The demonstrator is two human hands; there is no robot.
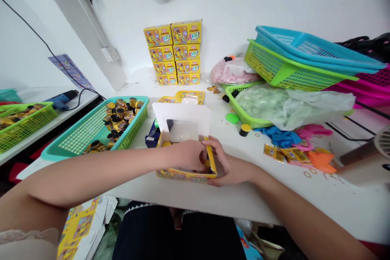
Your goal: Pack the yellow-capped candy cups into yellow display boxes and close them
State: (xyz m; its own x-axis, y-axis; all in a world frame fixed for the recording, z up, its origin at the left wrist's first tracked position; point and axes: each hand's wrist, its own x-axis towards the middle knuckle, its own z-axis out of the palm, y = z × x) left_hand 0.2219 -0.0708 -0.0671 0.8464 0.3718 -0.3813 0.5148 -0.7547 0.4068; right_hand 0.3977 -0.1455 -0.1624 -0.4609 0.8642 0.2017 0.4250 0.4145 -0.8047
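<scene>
An open yellow box with a raised white lid lies near the table's front edge. My left hand reaches down inside it, fingers bent and largely hidden, so what they hold cannot be made out. Around the box's right wall my right hand is closed, thumb and fingers on the yellow cardboard. A yellow round piece shows in the box's left part. Left of the box, a teal basket holds many small black and gold cylinders.
Stacked yellow boxes stand against the wall. A green basket with a plastic bag is at right, under blue baskets. Gloves, a yellow-capped black cylinder, a dark blue object and a fan are around.
</scene>
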